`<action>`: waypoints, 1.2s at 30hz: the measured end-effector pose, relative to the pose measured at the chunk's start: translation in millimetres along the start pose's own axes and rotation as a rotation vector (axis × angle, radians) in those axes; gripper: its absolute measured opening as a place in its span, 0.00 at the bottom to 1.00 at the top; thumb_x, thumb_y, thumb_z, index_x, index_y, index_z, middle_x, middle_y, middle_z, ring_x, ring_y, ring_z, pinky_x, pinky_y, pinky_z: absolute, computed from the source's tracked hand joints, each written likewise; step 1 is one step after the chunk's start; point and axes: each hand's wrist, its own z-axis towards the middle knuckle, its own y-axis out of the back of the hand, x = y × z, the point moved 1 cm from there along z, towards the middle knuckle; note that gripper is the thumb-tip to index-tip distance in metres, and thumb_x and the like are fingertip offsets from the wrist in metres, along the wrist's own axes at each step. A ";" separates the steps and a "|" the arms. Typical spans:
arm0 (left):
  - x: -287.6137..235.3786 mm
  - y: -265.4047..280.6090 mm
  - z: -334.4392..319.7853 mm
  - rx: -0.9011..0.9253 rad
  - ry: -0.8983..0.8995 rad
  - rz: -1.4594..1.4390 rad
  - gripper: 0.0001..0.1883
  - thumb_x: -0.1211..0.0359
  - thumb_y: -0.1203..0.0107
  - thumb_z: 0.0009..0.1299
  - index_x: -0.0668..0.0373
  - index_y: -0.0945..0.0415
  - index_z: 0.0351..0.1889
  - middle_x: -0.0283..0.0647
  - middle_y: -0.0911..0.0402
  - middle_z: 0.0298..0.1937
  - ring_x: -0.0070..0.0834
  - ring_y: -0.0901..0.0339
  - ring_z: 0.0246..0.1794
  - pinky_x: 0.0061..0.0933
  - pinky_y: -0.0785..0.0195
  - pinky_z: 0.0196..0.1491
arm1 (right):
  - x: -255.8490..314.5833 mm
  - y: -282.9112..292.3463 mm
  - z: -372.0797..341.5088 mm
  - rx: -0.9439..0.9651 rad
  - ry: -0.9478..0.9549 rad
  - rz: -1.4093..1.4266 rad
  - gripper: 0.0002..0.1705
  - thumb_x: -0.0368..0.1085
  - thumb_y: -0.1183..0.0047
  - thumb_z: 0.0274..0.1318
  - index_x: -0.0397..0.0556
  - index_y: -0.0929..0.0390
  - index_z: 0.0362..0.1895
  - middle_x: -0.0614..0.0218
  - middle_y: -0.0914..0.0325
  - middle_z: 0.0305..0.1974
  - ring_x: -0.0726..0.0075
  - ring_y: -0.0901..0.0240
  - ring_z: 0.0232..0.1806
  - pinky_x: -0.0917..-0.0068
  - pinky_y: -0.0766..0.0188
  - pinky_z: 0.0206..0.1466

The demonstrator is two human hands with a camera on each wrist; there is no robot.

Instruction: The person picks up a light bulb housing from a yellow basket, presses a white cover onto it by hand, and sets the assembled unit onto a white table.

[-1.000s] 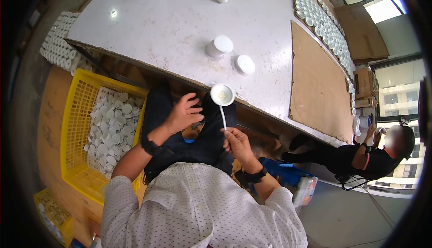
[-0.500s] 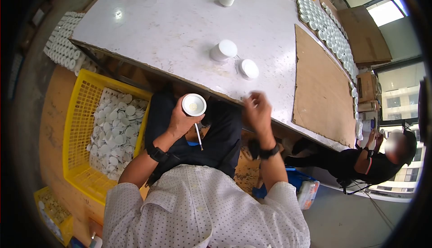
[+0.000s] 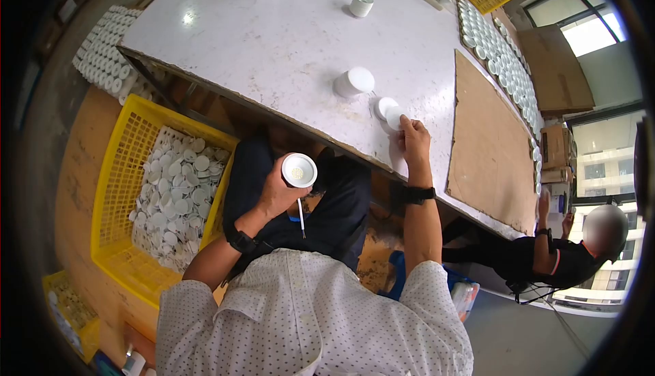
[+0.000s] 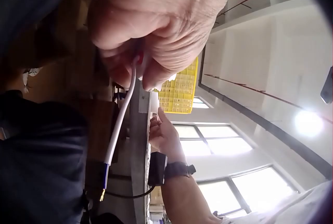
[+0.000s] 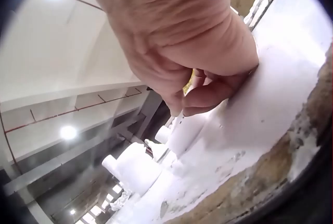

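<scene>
A round white downlight housing, with yellowish LED dots inside its cup, sits in my left hand above my lap. My fingers grip it from the side, its open face up. A white cable hangs below it, ending in a blue sleeve and bare wire tips. Over the table's front edge, my right hand pinches a thin white disc by its edge. That disc overlaps a short stack of white discs in the head view. Just left of it stands a taller stack of white discs.
A yellow crate full of white round pieces stands at my left. On the table are a small ribbed white cup stack and a brown board. Rows of white cups line the far right. Another person works at right.
The housing passed from my right hand to my left, its cable now hanging down. My right hand reached forward to the short stack and pinched a disc.
</scene>
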 end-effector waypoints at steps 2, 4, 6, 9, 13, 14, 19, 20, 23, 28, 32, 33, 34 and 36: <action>-1.5 -1.0 1.4 0.007 -0.019 0.022 0.34 0.74 0.36 0.46 0.63 0.39 0.52 0.43 0.29 0.47 0.30 0.30 0.48 0.28 0.37 0.51 | -4.0 0.6 -9.2 0.064 -0.030 0.274 0.11 0.40 0.47 0.52 0.51 0.33 0.24 0.74 0.35 0.16 0.82 0.40 0.16 0.87 0.45 0.16; -3.0 -2.7 2.2 0.012 -0.033 0.045 0.34 0.74 0.36 0.46 0.63 0.39 0.52 0.43 0.29 0.46 0.30 0.30 0.48 0.28 0.37 0.51 | -4.9 0.6 -22.7 0.104 -0.070 0.364 0.10 0.39 0.48 0.53 0.50 0.33 0.26 0.74 0.34 0.17 0.82 0.39 0.17 0.87 0.44 0.16; -7.1 -5.6 4.2 0.047 -0.004 0.024 0.34 0.74 0.36 0.45 0.63 0.39 0.52 0.43 0.29 0.47 0.30 0.31 0.49 0.28 0.37 0.52 | -11.3 -0.4 -35.5 0.191 -0.125 0.533 0.07 0.37 0.50 0.54 0.49 0.31 0.30 0.73 0.30 0.22 0.82 0.35 0.21 0.87 0.44 0.19; -17.6 -11.1 7.2 0.084 -0.038 0.006 0.34 0.74 0.35 0.46 0.63 0.39 0.52 0.43 0.28 0.47 0.31 0.30 0.49 0.28 0.37 0.52 | -3.7 -10.4 -60.6 0.266 -0.188 0.643 0.06 0.37 0.50 0.54 0.49 0.30 0.31 0.73 0.30 0.22 0.81 0.35 0.21 0.87 0.44 0.19; -24.0 -17.8 13.6 0.114 -0.053 -0.009 0.34 0.74 0.36 0.47 0.62 0.39 0.53 0.43 0.28 0.47 0.31 0.30 0.49 0.28 0.36 0.52 | -11.7 -19.3 -79.7 0.349 -0.176 0.660 0.07 0.37 0.49 0.54 0.48 0.29 0.29 0.71 0.30 0.20 0.80 0.36 0.20 0.86 0.44 0.19; -25.3 -19.2 15.5 0.083 -0.155 0.107 0.31 0.77 0.39 0.51 0.62 0.39 0.53 0.39 0.27 0.42 0.21 0.26 0.34 0.21 0.29 0.31 | -13.4 -21.9 -84.7 0.358 -0.191 0.664 0.07 0.37 0.49 0.54 0.48 0.29 0.29 0.71 0.30 0.20 0.80 0.36 0.20 0.86 0.44 0.19; -33.4 -24.6 19.0 0.071 -0.178 0.194 0.34 0.74 0.37 0.49 0.60 0.40 0.55 0.41 0.29 0.47 0.26 0.31 0.48 0.25 0.34 0.48 | -20.2 -40.5 -114.0 0.500 -0.167 0.353 0.09 0.37 0.46 0.51 0.50 0.30 0.24 0.74 0.31 0.16 0.84 0.38 0.15 0.89 0.42 0.17; -33.8 -25.5 18.9 0.096 -0.150 0.183 0.35 0.74 0.37 0.49 0.60 0.41 0.55 0.41 0.29 0.48 0.26 0.33 0.51 0.25 0.36 0.51 | -20.7 -46.9 -119.5 0.474 -0.178 0.346 0.09 0.36 0.44 0.50 0.50 0.30 0.24 0.75 0.31 0.17 0.85 0.38 0.15 0.90 0.43 0.16; -33.1 -27.3 17.4 0.177 -0.112 0.147 0.36 0.76 0.40 0.49 0.60 0.43 0.57 0.42 0.30 0.49 0.28 0.33 0.52 0.26 0.36 0.51 | -27.1 -57.3 -123.6 0.502 -0.130 0.272 0.10 0.37 0.42 0.48 0.49 0.31 0.26 0.76 0.32 0.17 0.87 0.38 0.16 0.90 0.42 0.16; -33.2 -29.8 14.2 0.247 -0.047 -0.008 0.36 0.76 0.42 0.50 0.60 0.45 0.59 0.44 0.31 0.49 0.30 0.33 0.51 0.27 0.35 0.51 | -26.6 -66.1 -126.2 0.482 -0.114 0.255 0.13 0.37 0.40 0.46 0.49 0.33 0.28 0.76 0.32 0.18 0.87 0.38 0.16 0.91 0.42 0.16; -32.9 -27.0 15.0 0.256 -0.035 -0.006 0.32 0.71 0.44 0.56 0.60 0.45 0.59 0.45 0.31 0.49 0.30 0.32 0.50 0.28 0.36 0.50 | -23.1 -69.4 -128.8 0.484 -0.131 0.281 0.14 0.36 0.40 0.45 0.49 0.34 0.28 0.77 0.32 0.18 0.88 0.39 0.15 0.91 0.43 0.16; -30.6 -26.8 15.4 0.256 -0.034 -0.005 0.32 0.71 0.44 0.56 0.60 0.45 0.59 0.45 0.31 0.49 0.30 0.32 0.50 0.28 0.36 0.50 | -23.2 -69.8 -129.1 0.484 -0.132 0.282 0.14 0.36 0.40 0.45 0.49 0.34 0.28 0.77 0.32 0.18 0.88 0.39 0.15 0.91 0.43 0.16; -28.6 -26.5 15.8 0.245 -0.081 0.028 0.30 0.70 0.47 0.58 0.60 0.46 0.59 0.46 0.31 0.49 0.31 0.32 0.49 0.28 0.35 0.49 | -23.4 -70.4 -129.7 0.488 -0.132 0.289 0.14 0.36 0.40 0.45 0.49 0.35 0.28 0.76 0.33 0.18 0.88 0.39 0.15 0.91 0.43 0.16; -24.2 -26.4 15.8 0.239 -0.125 0.063 0.28 0.70 0.49 0.61 0.60 0.46 0.59 0.48 0.31 0.49 0.33 0.31 0.48 0.29 0.35 0.48 | -23.5 -71.4 -130.9 0.489 -0.134 0.297 0.14 0.36 0.40 0.45 0.49 0.35 0.28 0.76 0.33 0.18 0.88 0.39 0.15 0.91 0.44 0.15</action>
